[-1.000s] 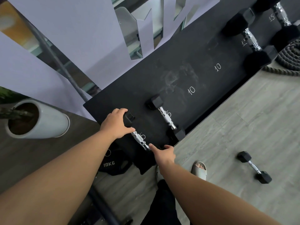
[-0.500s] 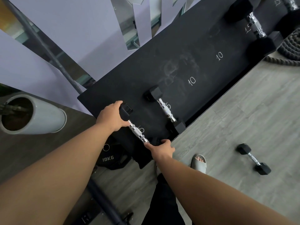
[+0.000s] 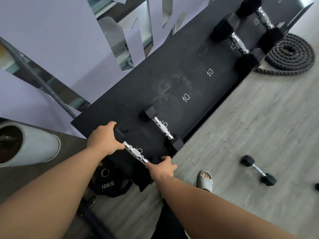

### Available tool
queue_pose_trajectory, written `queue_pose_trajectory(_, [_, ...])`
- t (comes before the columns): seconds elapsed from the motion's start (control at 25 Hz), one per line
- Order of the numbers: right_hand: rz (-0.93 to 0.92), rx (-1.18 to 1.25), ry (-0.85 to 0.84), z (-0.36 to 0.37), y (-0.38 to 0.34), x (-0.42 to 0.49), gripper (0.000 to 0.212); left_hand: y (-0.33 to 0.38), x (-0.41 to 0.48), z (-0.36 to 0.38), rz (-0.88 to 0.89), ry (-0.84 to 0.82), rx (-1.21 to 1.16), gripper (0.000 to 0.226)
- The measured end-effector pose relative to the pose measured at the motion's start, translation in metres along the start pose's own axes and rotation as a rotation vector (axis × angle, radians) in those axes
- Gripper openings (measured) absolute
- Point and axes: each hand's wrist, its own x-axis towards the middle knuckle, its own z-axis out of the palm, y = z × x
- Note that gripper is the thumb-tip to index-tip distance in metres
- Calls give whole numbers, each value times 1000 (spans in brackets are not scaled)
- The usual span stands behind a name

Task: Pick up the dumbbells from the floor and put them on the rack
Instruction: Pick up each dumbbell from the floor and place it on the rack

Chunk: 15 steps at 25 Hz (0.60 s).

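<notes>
While both my arms reach over the near end of the black rack [image 3: 198, 87], my left hand [image 3: 103, 138] is cupped around the far hex head of a small dumbbell [image 3: 135, 152], and my right hand [image 3: 162, 167] is closed over its near head; the chrome grip lies bare between them beside a chalked 5. Item two: second small dumbbell [image 3: 162, 127], resting on the rack just right of the first, by another 5. Items three and four: two large dumbbells [image 3: 239, 43] at the rack's far end, marked 15. Two slots marked 10 lie between. Item five: one small floor dumbbell [image 3: 258, 169] on the grey boards, well apart from the rack. Sundries: coiled rope [image 3: 291, 55], 10KG plate [image 3: 107, 184], grey planter [image 3: 39, 145], my sandalled foot [image 3: 205, 181].
</notes>
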Motion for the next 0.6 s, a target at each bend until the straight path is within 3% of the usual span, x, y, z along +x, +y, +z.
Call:
queue_pose_trajectory(0.32, [-108, 118, 81, -65, -50, -13, 72, 70, 14, -85, 132, 54, 30, 94])
queue_pose_trajectory(0.6, [-157, 220, 188, -154, -116, 37, 74, 171, 77, -117, 250, 149, 2, 88])
